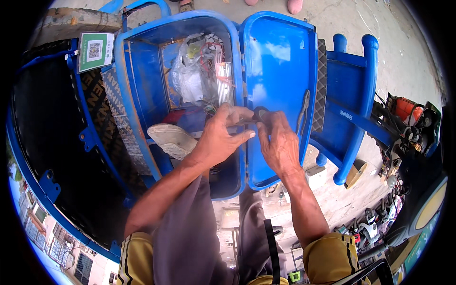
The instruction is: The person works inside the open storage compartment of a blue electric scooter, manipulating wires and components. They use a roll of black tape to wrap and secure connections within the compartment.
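- Blue metal fills the view: an open box (142, 95) lies beyond the left hand (218, 140), and its raised lid (280, 71) stands beyond the right hand (280, 142)
- Both hands meet at the seam between box and lid, fingertips almost touching, pinched together on a small dark part (259, 114) held between them
- Left hand comes at the part from the box side, with its thumb on top; right hand closes on it from the lid side, fingers curled over it
- What kind of part it is cannot be told; most of it is hidden by the fingers
- Its long axis seems to run roughly across, from one hand to the other, with the rounder dark end toward the right hand and up
- Just past the left fingertips sits a tangle of wires (209, 108), and farther off a silver finned block (224, 78) and a clear plastic bag (187, 76) inside the box
- A pale shoe sole (171, 140) rests on the box edge, close to the left wrist
- A thin dark tool (303, 111) lies on the lid, just right of the right hand
- Judged from the grip, the step in hand looks like joining or working the small part at the wire ends; the next move would call for a steady two-handed pinch and fine fingertip turning, with slack kept in the wires
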The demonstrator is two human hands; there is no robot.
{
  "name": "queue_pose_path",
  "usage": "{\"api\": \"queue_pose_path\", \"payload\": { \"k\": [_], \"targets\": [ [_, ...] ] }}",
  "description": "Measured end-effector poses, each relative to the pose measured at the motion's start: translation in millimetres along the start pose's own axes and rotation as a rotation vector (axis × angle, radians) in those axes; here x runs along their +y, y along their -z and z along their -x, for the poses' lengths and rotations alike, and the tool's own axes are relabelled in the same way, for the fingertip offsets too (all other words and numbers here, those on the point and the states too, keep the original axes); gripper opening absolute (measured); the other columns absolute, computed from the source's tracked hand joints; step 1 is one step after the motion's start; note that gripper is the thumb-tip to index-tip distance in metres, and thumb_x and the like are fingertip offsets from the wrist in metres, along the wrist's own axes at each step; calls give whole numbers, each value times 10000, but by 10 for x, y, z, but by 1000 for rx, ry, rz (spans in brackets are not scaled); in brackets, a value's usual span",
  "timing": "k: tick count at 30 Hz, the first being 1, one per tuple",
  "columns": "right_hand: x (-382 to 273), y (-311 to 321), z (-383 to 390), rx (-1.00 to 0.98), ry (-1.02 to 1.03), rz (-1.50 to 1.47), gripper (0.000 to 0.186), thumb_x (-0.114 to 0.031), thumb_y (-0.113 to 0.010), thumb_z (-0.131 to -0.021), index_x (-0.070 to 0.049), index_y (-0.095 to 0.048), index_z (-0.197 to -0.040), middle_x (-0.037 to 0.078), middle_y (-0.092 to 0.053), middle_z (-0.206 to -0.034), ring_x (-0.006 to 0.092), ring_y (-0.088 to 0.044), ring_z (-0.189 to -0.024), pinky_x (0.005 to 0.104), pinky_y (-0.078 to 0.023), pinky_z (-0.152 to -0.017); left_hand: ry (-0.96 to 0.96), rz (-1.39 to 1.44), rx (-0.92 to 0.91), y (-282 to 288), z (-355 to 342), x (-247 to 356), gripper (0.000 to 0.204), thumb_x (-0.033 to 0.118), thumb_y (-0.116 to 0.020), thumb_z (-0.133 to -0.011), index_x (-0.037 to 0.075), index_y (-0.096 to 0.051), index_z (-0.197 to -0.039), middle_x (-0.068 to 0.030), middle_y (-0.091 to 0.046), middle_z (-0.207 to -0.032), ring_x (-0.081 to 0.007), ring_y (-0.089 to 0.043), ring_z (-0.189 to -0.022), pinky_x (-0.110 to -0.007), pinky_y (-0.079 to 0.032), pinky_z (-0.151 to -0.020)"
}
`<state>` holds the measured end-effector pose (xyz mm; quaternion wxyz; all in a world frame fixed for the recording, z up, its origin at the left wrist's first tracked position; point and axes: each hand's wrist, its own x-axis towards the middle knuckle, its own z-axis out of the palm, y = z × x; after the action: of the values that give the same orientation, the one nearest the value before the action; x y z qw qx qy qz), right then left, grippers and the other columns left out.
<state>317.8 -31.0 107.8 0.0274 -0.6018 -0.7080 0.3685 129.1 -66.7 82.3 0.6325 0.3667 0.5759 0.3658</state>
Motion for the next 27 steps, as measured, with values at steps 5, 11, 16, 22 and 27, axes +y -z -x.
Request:
{"api": "queue_pose_path", "payload": {
  "k": [5,11,16,22,27],
  "targets": [
    [-25,46,-17,14,46,-54,232,-116,-716,-1038,18,-648,-1214,194,-678,-1168,446,-729,-1004,519,-609,-824,-110,58,140,-36,-51,-117,377,-17,-826,-970,65,-459,-937,-145,-698,-1193,-185,-711,-1123,-350,-604,-973],
    [60,85,-88,14,56,-135,262,-73,-723,-1034,16,-611,-1253,213,-674,-1190,449,-731,-1028,521,-604,-841,-427,-339,141,30,-14,79,304,29,-866,-924,28,-563,-958,-108,-654,-1068,-210,-653,-874,-377,-537,-759],
    [193,116,-89,-3,-36,-126,264,-124,-737,-1053,17,-617,-1241,242,-704,-1183,438,-742,-998,493,-593,-819,-602,-534,101,-2,29,161,297,88,-882,-923,13,-600,-976,-100,-652,-1006,-228,-653,-858,-391,-549,-745],
    [-205,128,-69,-134,-169,-180,270,-167,-757,-1053,23,-663,-1220,238,-750,-1125,423,-755,-965,477,-589,-868,-180,-337,208,472,-39,223,271,76,-868,-937,-3,-610,-960,-72,-665,-943,-168,-619,-847,-357,-533,-778],
    [-448,-198,89,-335,-279,-539,351,-149,-759,-1041,20,-624,-1316,227,-773,-1168,377,-768,-985,470,-593,-902,178,-501,27,1037,-409,316,270,147,-870,-946,-2,-645,-942,-85,-670,-863,-160,-606,-834,-386,-522,-778]
  ]
}}
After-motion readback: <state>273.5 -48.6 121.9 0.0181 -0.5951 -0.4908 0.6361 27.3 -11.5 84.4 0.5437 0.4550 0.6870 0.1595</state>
